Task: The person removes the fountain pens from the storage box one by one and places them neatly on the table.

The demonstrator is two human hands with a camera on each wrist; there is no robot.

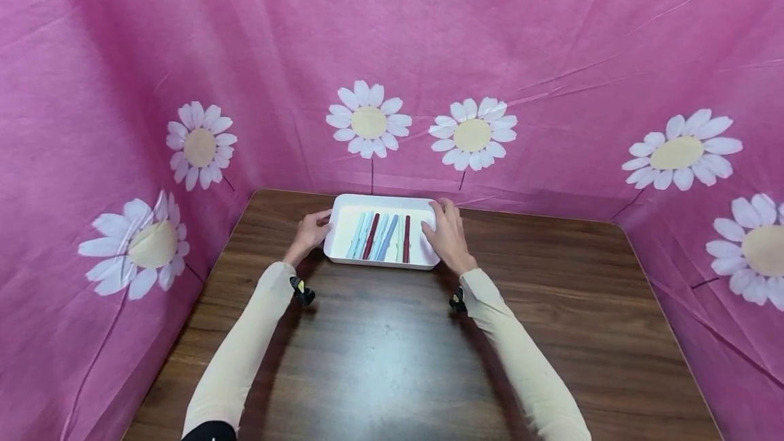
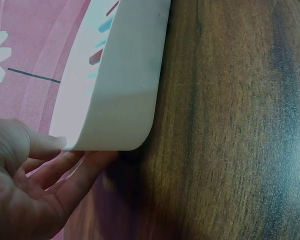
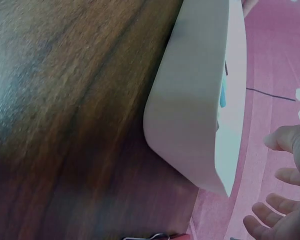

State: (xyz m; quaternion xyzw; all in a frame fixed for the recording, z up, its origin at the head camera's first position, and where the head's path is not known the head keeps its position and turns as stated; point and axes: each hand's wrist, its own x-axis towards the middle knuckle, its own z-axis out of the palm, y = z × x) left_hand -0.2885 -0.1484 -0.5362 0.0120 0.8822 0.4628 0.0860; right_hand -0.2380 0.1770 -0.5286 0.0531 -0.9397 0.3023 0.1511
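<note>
A white rectangular tray [image 1: 382,263] lies near the back edge of the table, holding a row of slender pen-like sticks. Among them are dark red sticks [image 1: 407,239], a blue stick [image 1: 388,238], light blue ones [image 1: 356,239] and a pale green one [image 1: 400,239]. My left hand [image 1: 312,231] grips the tray's left end; in the left wrist view the thumb is on the rim and the fingers are against the outside wall. At the right end is my right hand [image 1: 450,233]. Its fingers [image 3: 281,203] are spread, a little apart from the rim in the right wrist view.
The brown wooden table [image 1: 380,359] reaches back to a pink curtain [image 1: 392,33] printed with white daisies, which also hangs along both sides. A red clip [image 3: 180,237] with a metal loop shows by the table edge, low in the right wrist view.
</note>
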